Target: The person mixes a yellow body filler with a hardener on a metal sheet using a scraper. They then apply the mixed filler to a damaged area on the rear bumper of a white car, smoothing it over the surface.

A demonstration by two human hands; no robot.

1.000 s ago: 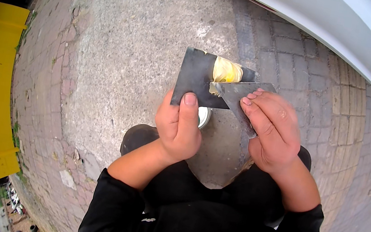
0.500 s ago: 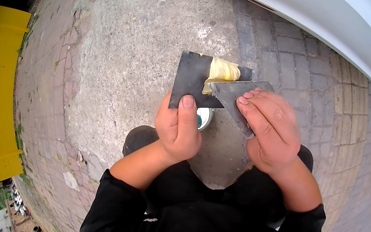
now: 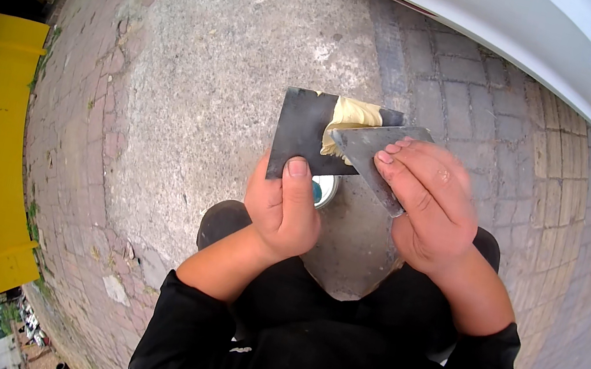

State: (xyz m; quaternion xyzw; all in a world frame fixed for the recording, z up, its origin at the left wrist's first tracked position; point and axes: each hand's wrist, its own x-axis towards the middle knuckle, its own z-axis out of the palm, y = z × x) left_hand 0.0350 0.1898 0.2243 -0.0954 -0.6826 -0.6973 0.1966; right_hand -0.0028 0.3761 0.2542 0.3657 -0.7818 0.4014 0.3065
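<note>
My left hand [image 3: 281,210] grips a dark rectangular plate [image 3: 300,128] by its lower left part, thumb on top. Pale yellow filler paste [image 3: 355,114] lies in a thick, ridged band across the plate's right half. A flat grey spreader [image 3: 380,152] is pinched in my right hand [image 3: 432,197], fingers along its face. Its left corner overlaps the paste and the plate's right side. Behind my left thumb, below the plate, part of a round can [image 3: 325,190] with a pale rim shows; the rest of it is hidden.
A white car body panel [image 3: 526,43] with yellowish patches stands at the upper right. Concrete [image 3: 234,39] and paving bricks [image 3: 482,115] form the ground. To the left is a yellow structure [image 3: 0,156] with a dark opening. My knees are bent close below my hands.
The plate has come slightly nearer to me. Now the paste looks broader and more spread, and the spreader has shifted a little left across it. Both hands keep their holds.
</note>
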